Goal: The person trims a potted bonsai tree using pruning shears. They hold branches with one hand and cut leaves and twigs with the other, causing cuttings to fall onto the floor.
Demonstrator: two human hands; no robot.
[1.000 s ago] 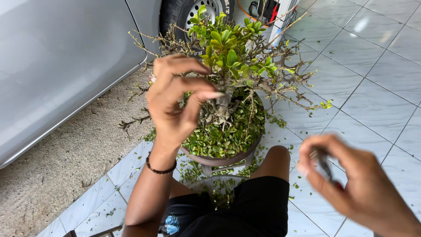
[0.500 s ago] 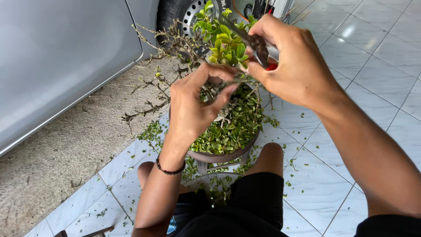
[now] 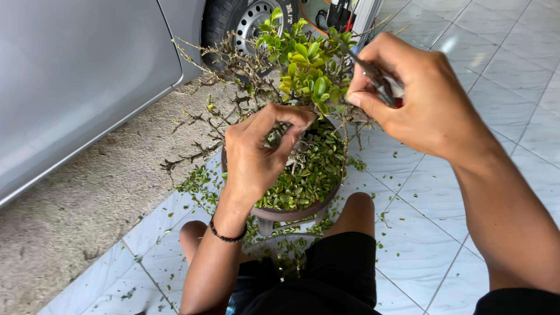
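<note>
A small bonsai tree [image 3: 303, 67] with green leaves and many bare twigs grows in a round brown pot [image 3: 291, 213] between my knees. Cut leaves cover the soil in the pot. My left hand [image 3: 259, 154] reaches into the branches and pinches a thin twig near the trunk. My right hand [image 3: 417, 96] is at the right side of the crown, closed on metal pruning shears [image 3: 382, 81] with a red part at the handle. The shears' tip points into the leaves.
A silver car [image 3: 81, 81] and its wheel [image 3: 248, 20] stand close at the left and back. Rough concrete [image 3: 87, 210] lies under the car; white floor tiles [image 3: 484, 58] strewn with leaf clippings spread right. Tools [image 3: 344, 11] stand behind the tree.
My right hand rose from low at the right up to the tree's crown with the shears. My left hand shifted lower into the branches and gripped a twig.
</note>
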